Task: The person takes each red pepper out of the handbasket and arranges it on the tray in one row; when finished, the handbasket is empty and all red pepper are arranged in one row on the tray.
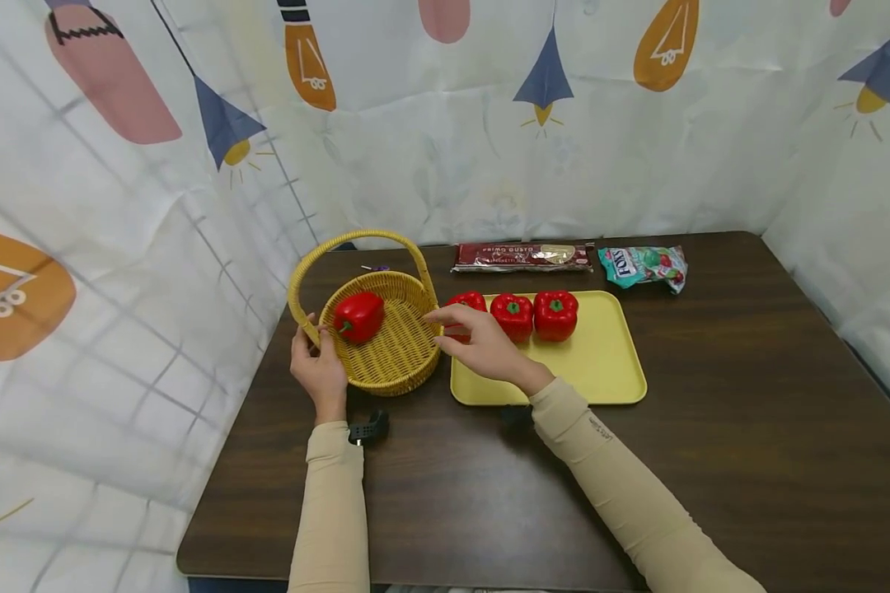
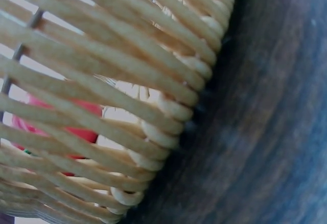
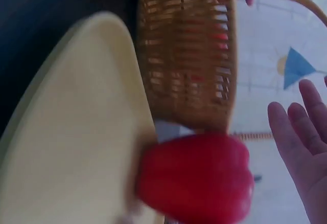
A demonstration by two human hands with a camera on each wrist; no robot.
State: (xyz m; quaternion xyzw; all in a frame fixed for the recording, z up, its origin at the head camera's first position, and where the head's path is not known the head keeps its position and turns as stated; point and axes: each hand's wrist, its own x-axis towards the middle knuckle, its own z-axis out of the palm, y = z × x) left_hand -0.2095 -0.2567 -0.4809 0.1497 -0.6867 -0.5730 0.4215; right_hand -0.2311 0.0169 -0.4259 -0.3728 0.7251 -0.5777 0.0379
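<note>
Altogether four peppers (image 1: 555, 316), one in basket (image 1: 404, 342), three on tray (image 1: 601, 362)

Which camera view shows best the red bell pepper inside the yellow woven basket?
The head view: looking into the yellow woven basket, it shows the red bell pepper unobstructed. Through the weave, the left wrist view shows red patches, the right wrist view only small glimpses.
</note>
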